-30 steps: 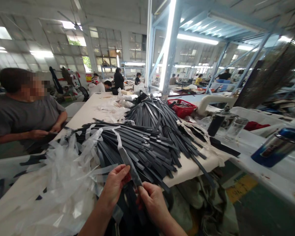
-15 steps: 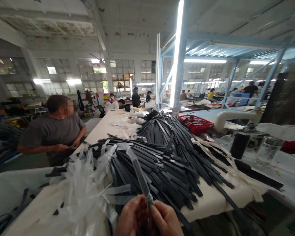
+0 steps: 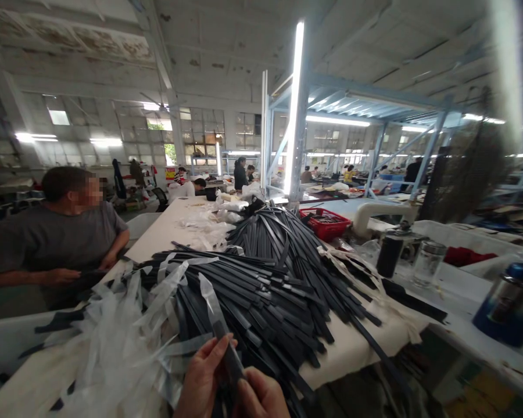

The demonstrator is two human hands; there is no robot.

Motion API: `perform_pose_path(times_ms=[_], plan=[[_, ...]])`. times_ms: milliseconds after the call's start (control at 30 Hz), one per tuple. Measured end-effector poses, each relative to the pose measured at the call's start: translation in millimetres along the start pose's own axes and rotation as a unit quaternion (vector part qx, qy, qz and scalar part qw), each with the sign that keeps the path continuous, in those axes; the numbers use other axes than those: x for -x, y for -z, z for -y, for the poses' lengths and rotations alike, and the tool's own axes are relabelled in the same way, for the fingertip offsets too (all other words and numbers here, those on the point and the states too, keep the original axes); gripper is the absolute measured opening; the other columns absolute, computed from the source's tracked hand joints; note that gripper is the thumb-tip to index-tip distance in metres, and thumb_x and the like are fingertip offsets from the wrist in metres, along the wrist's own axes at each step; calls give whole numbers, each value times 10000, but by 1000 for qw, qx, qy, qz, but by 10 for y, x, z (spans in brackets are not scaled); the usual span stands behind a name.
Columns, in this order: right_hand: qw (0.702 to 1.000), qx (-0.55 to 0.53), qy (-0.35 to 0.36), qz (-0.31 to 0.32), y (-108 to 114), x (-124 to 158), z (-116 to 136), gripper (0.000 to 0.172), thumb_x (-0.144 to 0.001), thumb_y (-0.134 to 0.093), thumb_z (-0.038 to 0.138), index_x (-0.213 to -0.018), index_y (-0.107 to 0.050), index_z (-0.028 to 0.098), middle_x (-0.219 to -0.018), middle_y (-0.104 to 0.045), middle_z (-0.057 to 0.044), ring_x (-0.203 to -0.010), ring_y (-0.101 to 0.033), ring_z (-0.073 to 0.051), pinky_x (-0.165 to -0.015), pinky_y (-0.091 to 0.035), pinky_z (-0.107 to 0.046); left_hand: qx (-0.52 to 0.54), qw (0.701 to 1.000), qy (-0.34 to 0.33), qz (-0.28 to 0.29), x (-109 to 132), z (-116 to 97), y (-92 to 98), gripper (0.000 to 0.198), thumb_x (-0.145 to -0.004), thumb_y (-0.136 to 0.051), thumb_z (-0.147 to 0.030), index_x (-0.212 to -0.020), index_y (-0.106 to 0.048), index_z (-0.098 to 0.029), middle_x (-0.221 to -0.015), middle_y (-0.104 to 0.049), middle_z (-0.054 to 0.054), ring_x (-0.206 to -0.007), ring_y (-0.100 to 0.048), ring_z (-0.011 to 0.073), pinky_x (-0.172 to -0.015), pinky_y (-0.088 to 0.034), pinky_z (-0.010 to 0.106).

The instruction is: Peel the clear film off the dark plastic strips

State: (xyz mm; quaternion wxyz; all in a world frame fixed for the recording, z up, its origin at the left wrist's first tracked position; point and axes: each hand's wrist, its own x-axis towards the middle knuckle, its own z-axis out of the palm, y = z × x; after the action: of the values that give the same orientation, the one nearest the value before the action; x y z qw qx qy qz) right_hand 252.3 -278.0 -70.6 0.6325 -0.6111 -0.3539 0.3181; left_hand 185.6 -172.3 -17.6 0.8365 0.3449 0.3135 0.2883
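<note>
Between my two hands runs a dark flat strip with a clear, film-like end that sticks up away from me. My left hand pinches it between thumb and fingers partway along. Lower and to the right, my right hand grips the same strip near its near part. Just beyond lies a big pile of black strips, many with shiny film on their ends. Crumpled translucent film strips heap up left of my hands.
A cloth-covered table carries the pile. A red basket, a glass jar and a blue flask stand to the right. At the left sits a co-worker beside a white bin with dark strips.
My view has turned to the right, so the scene sits further left. My left hand has moved up the strip, away from my right hand, and more of the strip shows between them.
</note>
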Motion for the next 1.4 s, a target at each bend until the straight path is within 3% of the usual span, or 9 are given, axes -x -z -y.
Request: perform_pose_path(times_ms=[200, 300, 400, 600, 767, 933, 1133, 1267, 1400], plan=[[1000, -19, 11, -10, -49, -44, 295, 657, -811, -452, 806, -807, -552, 157, -554, -536, 1, -405, -466, -89, -395, -346, -188, -44, 996, 20, 77, 139, 213, 59, 483, -535, -903, -483, -812, -748, -119, -492, -600, 3, -359, -471, 100, -343, -356, 204], [1000, -8, -21, 6, -65, 18, 304, 707, -759, -450, 856, -776, -539, 154, -550, -547, -4, -403, -471, -91, -390, -354, -190, -35, 999, -27, 31, 159, 22, 54, 501, -516, -916, -452, -877, -769, -138, -742, -736, 68, -578, -646, 164, -510, -509, 230], [1000, 2, -29, -6, -75, 71, 351, 702, -763, -461, 844, -787, -553, 148, -562, -566, -8, -416, -485, -95, -398, -357, -192, -50, 996, -74, -2, 183, -108, 14, 468, -513, -915, -453, -825, -779, -133, -852, -759, 91, -762, -694, 202, -653, -551, 234], [999, 4, 23, -30, -84, 118, 472, 563, -877, -485, 697, -730, -540, 157, -582, -554, 2, -466, -494, -93, -454, -391, -199, -68, 996, -28, 49, 279, 8, -22, 470, -583, -871, -487, -858, -780, -118, -605, -675, 38, -462, -564, 119, -400, -418, 197], [1000, 12, 4, -18, -95, 163, 428, 549, -885, -485, 681, -796, -580, 147, -575, -583, -4, -459, -523, -108, -451, -407, -206, -44, 996, -81, 4, 257, -102, -17, 423, -564, -895, -430, -845, -780, -135, -865, -757, 90, -730, -693, 191, -595, -543, 227], [999, 11, 35, -29, -90, 172, 450, 502, -919, -480, 626, -755, -557, 158, -594, -574, -1, -488, -533, -109, -482, -431, -210, -65, 997, -35, 31, 302, -35, -16, 447, -564, -884, -457, -826, -779, -111, -750, -745, 95, -616, -660, 168, -511, -495, 210], [999, 29, 15, -22, -94, 227, 417, 508, -924, -468, 630, -805, -586, 151, -600, -606, -10, -482, -555, -111, -473, -435, -203, -38, 995, -95, -13, 317, -93, -14, 419, -547, -895, -424, -810, -770, -123, -835, -757, 91, -701, -689, 193, -595, -535, 239], [999, 12, 29, -35, -95, 220, 424, 494, -926, -467, 624, -766, -555, 166, -598, -588, 0, -492, -547, -109, -490, -450, -209, -72, 996, -41, 26, 346, -38, -10, 430, -586, -872, -449, -823, -774, -104, -750, -745, 98, -580, -646, 161, -533, -508, 231], [999, 35, 29, -27, -90, 233, 409, 466, -946, -464, 583, -823, -596, 153, -615, -613, -8, -493, -553, -108, -483, -432, -206, -60, 993, -98, 8, 343, -108, -5, 418, -594, -875, -403, -898, -778, -133, -907, -763, 105, -731, -693, 200, -590, -534, 237]])
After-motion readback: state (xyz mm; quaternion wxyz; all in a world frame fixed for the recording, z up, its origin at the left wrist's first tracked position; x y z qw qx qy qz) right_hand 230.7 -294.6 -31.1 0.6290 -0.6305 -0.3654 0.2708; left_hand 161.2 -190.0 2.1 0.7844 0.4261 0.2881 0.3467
